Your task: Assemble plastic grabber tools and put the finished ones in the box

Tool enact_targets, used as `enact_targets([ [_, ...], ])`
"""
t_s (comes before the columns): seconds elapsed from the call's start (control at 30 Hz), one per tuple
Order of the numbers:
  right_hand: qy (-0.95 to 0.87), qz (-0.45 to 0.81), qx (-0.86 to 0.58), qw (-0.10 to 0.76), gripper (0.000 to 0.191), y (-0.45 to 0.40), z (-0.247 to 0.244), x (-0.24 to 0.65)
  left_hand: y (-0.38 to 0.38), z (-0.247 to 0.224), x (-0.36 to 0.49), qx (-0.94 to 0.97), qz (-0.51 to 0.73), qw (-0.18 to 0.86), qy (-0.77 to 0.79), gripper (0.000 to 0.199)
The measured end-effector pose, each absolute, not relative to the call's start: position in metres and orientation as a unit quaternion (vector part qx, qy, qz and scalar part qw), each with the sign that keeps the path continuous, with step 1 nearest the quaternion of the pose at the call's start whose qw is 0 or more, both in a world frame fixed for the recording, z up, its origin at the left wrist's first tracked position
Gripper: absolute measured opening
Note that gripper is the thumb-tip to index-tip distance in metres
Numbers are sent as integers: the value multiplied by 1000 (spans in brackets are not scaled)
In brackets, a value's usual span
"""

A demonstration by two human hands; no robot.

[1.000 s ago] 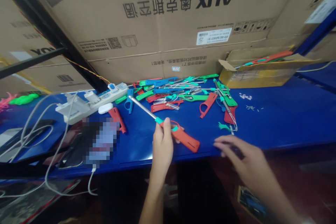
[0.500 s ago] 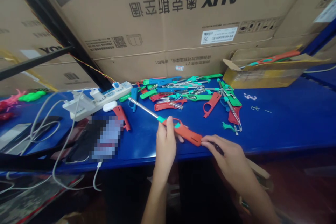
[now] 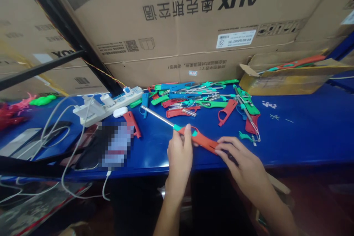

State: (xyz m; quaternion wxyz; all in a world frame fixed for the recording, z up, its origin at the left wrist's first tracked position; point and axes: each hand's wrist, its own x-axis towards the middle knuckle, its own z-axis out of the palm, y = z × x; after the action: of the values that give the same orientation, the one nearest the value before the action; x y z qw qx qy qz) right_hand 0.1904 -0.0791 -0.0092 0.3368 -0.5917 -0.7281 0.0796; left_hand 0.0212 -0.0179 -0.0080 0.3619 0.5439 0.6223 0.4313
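A long-nosed gas lighter [image 3: 204, 141] with an orange handle, turquoise trigger and collar, and silver tube is held over the front of the blue table. My left hand [image 3: 181, 158] is closed around its handle near the collar, thumb on top. The tube points up and left. At the handle's butt end, the fingertips of my right hand [image 3: 240, 158] are pinched together and touch it. A slim dark-handled tool [image 3: 232, 159] shows between those fingers; its tip is hidden. Beyond the hands lies a pile of lighter parts [image 3: 190, 97], with orange, green and blue shells and silver tubes.
On the blue table [image 3: 155, 147], a white power strip [image 3: 129, 97], cables and a charging phone [image 3: 117, 147] lie left. A small cardboard box [image 3: 284, 83] holding lighters stands back right. Large cartons [image 3: 193, 55] wall the back. A black metal frame [image 3: 96, 62] rises at left.
The view has shifted slightly, so the scene sits further right. The right fingers have moved up onto the lighter's butt end. My left hand keeps its hold.
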Motion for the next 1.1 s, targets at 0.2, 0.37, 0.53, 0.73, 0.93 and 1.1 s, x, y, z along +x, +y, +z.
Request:
enact_targets([
  [0.2, -733, 54, -592, 330, 19, -78, -15, 194, -22, 11, 2, 637, 299, 262, 660, 47],
  [0.37, -727, 59, -601, 327, 18, -77, -15, 192, -26, 21, -13, 732, 310, 215, 568, 36],
  [0.53, -703, 52, -593, 390, 16, -76, -15, 198, -27, 12, -1, 855, 311, 168, 380, 39],
  [0.73, -698, 59, -619, 356, 18, -77, -22, 211, -22, -7, 14, 879, 258, 183, 357, 35],
  [0.93, -723, 43, -604, 332, 20, -77, -21, 211, -22, -4, 12, 875, 262, 215, 347, 24],
  [1.1, -758, -28, -590, 277, 24, -78, -18, 217, -23, -2, 12, 873, 260, 213, 354, 22],
])
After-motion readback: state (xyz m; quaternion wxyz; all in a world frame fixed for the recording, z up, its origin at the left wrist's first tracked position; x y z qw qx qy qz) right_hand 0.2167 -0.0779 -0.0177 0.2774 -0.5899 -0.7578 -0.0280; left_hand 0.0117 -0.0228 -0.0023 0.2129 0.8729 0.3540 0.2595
